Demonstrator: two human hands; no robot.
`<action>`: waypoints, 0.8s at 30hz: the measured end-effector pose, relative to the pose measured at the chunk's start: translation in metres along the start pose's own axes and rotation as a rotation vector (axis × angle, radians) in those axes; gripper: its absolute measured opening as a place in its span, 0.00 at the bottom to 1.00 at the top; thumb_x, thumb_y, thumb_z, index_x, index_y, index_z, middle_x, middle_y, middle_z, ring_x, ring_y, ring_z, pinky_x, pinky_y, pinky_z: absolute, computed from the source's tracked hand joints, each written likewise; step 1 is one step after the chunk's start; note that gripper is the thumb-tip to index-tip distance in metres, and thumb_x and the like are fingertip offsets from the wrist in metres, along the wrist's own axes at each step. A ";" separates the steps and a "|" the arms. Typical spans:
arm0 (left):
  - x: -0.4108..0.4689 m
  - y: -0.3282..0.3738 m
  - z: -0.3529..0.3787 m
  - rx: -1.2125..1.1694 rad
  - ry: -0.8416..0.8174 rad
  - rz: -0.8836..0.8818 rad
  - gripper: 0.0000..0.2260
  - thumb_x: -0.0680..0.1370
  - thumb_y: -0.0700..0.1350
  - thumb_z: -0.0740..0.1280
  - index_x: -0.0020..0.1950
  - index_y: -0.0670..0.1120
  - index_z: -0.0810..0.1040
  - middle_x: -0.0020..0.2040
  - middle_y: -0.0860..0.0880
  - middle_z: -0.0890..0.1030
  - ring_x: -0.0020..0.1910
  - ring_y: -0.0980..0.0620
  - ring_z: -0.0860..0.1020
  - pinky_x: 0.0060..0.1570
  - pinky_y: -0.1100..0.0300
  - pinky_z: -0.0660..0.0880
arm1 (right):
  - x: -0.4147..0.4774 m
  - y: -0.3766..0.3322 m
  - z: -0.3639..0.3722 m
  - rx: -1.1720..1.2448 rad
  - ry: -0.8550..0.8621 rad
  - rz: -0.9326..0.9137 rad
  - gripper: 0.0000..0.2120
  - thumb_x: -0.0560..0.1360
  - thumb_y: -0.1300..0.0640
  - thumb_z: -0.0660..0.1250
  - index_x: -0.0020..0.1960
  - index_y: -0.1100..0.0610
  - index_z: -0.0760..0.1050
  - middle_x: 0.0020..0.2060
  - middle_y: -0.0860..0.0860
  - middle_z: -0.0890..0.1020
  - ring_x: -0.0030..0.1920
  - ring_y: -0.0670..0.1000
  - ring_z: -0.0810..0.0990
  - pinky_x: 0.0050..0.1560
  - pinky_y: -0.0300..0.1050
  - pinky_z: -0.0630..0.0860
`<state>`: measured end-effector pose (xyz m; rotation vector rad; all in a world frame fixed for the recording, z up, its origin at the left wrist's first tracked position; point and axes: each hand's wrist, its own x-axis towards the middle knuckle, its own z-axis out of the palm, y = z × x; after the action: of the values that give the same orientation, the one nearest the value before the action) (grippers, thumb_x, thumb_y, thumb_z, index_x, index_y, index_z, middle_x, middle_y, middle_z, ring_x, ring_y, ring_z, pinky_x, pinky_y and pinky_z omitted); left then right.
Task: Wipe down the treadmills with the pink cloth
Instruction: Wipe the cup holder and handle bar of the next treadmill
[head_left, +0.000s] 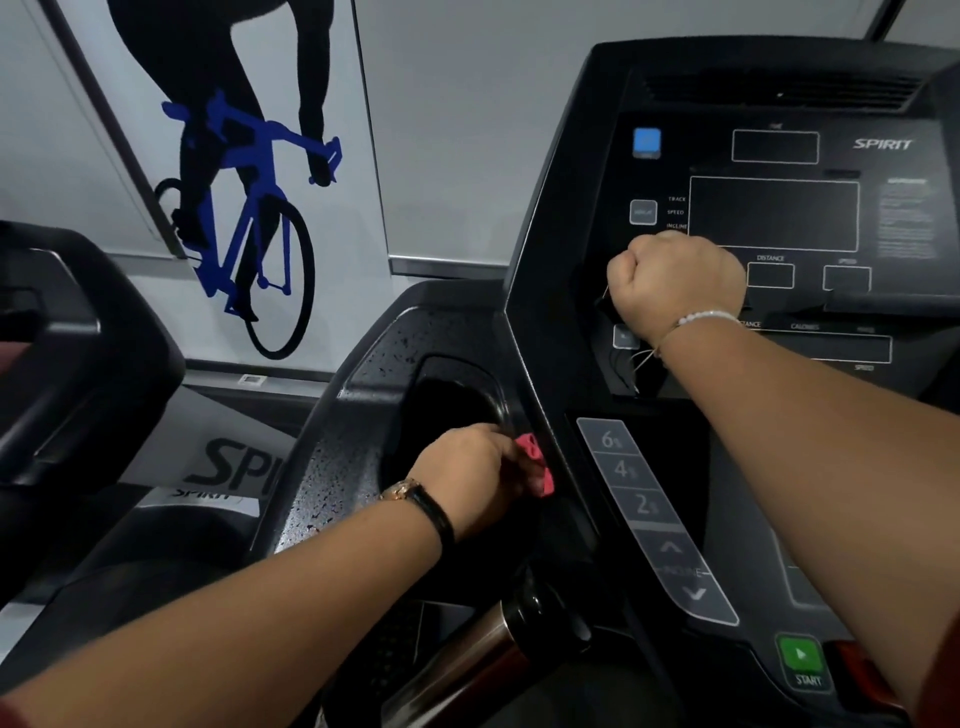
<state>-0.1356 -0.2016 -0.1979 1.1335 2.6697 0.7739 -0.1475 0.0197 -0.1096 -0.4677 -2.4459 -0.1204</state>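
Reaching over the treadmill (561, 208), the person had both bare forearms stretched across the console. Nearest the viewer sat the green START button (800, 657), and left of it a shiny metal handgrip (467, 660) ran under the left arm. Just above, a grey incline keypad (644, 504) showed 6, 4 and 2 and two arrows.

The left hand (467, 478), a dark-strapped watch (415, 493) on its wrist, had its fingers curled round the pink cloth (536, 465). The hand covered most of the cloth, leaving only a bunched end showing. That end was pressed to the rim of the cup-holder recess (447, 400), right by the keypad's edge.

Higher up, the right hand (675, 280) was balled in a tight fist against the panel, with nothing showing in it and a pale bead bracelet (701, 316) at the wrist. Its forearm blocked part of the lower readouts. Beyond the fist lay the dark main display (774, 215) and the SPIRIT logo (882, 144).

Off to the left stood a second treadmill (78, 338), and on the wall behind was a cyclist poster (244, 197), a black rider on a blue bike.
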 end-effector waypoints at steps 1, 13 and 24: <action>0.006 -0.001 0.002 -0.064 0.012 -0.081 0.05 0.74 0.44 0.69 0.47 0.51 0.84 0.49 0.51 0.82 0.49 0.53 0.79 0.52 0.60 0.74 | 0.000 0.000 0.000 0.003 0.005 0.000 0.16 0.72 0.50 0.46 0.35 0.56 0.67 0.34 0.52 0.71 0.36 0.55 0.68 0.36 0.47 0.61; 0.007 -0.005 0.007 -0.250 0.093 -0.236 0.08 0.75 0.43 0.69 0.53 0.47 0.80 0.53 0.47 0.77 0.48 0.49 0.79 0.47 0.60 0.77 | 0.001 -0.001 0.001 0.000 0.120 0.023 0.13 0.72 0.51 0.55 0.46 0.57 0.75 0.44 0.54 0.75 0.47 0.58 0.71 0.45 0.52 0.66; -0.064 -0.019 -0.014 0.185 -0.086 0.143 0.13 0.73 0.63 0.62 0.55 0.65 0.78 0.59 0.60 0.72 0.56 0.59 0.71 0.58 0.69 0.66 | 0.008 -0.019 -0.017 0.073 -0.121 0.134 0.23 0.74 0.49 0.58 0.68 0.51 0.65 0.69 0.52 0.64 0.70 0.55 0.59 0.66 0.63 0.56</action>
<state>-0.1069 -0.2633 -0.1999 1.3802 2.6551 0.4924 -0.1505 0.0010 -0.0908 -0.6202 -2.5177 0.0542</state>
